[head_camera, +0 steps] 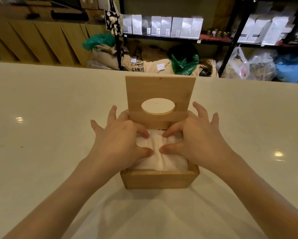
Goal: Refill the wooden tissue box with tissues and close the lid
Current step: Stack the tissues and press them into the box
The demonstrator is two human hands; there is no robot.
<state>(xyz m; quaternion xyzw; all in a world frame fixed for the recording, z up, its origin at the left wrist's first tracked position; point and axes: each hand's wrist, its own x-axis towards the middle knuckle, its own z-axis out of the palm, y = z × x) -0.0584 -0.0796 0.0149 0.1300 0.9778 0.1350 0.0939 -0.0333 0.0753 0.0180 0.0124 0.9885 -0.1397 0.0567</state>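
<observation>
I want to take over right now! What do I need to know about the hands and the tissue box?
Left hand: thumb and forefinger pinch the top of the tissues, other fingers spread.
Right hand: does the same from the other side.
The wooden tissue box sits on the white table, near you. The tissues are inside it, white and a bit crumpled on top.
The lid stands up at the back, with its oval hole facing you.
Done: the tissues are in.
Left: probably pull up the top tissue for the hole, then swing the lid down to close it.
</observation>
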